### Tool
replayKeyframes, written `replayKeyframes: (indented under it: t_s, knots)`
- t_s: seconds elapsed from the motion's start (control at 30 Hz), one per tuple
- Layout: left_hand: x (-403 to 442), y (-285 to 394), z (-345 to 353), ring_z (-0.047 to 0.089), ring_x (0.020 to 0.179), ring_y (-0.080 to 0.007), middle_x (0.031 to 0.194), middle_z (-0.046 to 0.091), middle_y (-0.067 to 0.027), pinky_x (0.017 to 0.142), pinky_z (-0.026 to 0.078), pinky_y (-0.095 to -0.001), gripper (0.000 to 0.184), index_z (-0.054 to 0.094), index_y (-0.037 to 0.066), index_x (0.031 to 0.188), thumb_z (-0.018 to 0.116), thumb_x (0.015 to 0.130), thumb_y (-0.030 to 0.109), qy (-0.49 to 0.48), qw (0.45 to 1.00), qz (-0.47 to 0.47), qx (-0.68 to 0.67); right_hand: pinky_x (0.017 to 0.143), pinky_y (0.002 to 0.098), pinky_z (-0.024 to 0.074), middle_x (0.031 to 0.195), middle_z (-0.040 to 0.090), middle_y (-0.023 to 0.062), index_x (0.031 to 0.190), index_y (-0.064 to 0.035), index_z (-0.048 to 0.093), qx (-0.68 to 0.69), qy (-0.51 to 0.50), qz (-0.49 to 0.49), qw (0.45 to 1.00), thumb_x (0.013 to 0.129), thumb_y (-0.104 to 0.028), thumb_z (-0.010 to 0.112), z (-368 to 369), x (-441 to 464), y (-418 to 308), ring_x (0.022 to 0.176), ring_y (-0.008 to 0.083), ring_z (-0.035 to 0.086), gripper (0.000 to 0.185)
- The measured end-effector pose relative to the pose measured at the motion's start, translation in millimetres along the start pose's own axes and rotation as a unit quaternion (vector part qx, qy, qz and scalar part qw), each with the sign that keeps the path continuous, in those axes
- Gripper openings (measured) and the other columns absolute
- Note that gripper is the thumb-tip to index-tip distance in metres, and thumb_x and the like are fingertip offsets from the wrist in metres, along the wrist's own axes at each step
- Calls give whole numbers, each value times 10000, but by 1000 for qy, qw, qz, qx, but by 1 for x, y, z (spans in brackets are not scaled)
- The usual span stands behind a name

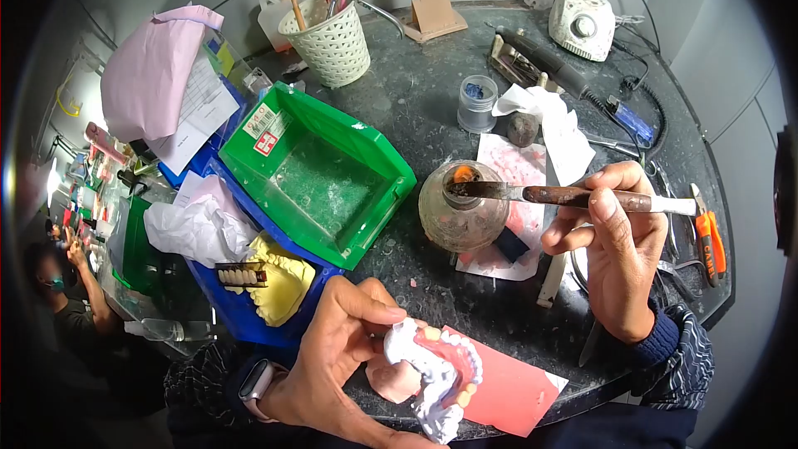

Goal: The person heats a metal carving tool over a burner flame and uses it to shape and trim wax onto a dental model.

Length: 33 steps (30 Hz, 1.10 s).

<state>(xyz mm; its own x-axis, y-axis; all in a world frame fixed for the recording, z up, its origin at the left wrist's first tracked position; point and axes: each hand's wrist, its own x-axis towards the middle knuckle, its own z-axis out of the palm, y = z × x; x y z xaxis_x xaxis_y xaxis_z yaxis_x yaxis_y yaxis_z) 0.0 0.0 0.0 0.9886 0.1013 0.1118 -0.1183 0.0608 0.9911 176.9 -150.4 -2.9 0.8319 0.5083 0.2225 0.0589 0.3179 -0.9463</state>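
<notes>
My left hand (337,366) grips a white plaster dental model (426,378) near the front edge of the bench. Pink wax and several teeth run along the model's ridge. In my right hand (619,249) is a wax knife (557,195) with a brown handle, held level between thumb and fingers. Its dark blade lies over the mouth of a round glass spirit burner (463,212), where an orange flame (465,174) glows. Beneath the model lies a pink wax sheet (507,382), with a pink lump (392,380) beside it.
A green bin (366,162) and a blue tray (218,303) holding a yellow dental model (284,283) stand left. Behind are a white basket of tools (337,54), a small jar (476,108) and a handpiece (544,64). Orange-handled pliers (711,245) lie right. Another person (71,283) sits far left.
</notes>
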Motion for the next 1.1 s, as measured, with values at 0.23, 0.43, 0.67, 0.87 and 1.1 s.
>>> replayKeyframes:
  t_s: [0.23, 0.43, 0.67, 0.87, 1.1]
  knots:
    - [-2, -3, 12, 457, 892, -158, 936, 396, -96, 757, 400, -281, 896, 316, 59, 1052, 864, 380, 285, 71, 997, -16, -17, 477, 249, 519, 726, 570, 156, 919, 17, 427, -6, -7, -11, 1000, 854, -134, 486, 0, 0, 1, 553, 181, 604, 174]
    - [3, 0, 2, 495, 869, -146, 926, 393, -104, 724, 427, -273, 812, 265, 61, 1058, 843, 492, 129, 11, 1000, 11, 2, 491, 253, 522, 751, 580, 156, 932, -3, 429, -10, -2, -14, 1000, 859, -132, 483, 1, -1, 1, 579, 177, 606, 157]
    - [2, 1, 1, 503, 886, -153, 931, 388, -110, 725, 434, -257, 804, 263, 57, 1058, 837, 498, 117, 11, 1000, 3, -1, 529, 243, 526, 830, 591, 129, 955, -38, 445, -13, 7, 4, 1000, 863, -147, 489, 2, 1, 2, 668, 172, 610, 149]
    - [2, 3, 1, 503, 896, -158, 941, 382, -109, 728, 437, -265, 808, 261, 62, 1060, 837, 496, 110, 11, 1000, -2, 1, 533, 242, 526, 819, 590, 126, 942, -30, 458, -15, 3, -1, 1000, 864, -145, 488, 0, 2, 4, 657, 167, 607, 142]
    - [1, 1, 0, 490, 885, -149, 940, 377, -100, 728, 432, -272, 821, 264, 67, 1066, 841, 484, 111, 7, 1000, 5, -1, 577, 276, 529, 815, 578, 136, 915, 17, 455, 21, -7, 13, 1000, 852, -112, 507, -4, 3, 2, 668, 186, 613, 154]
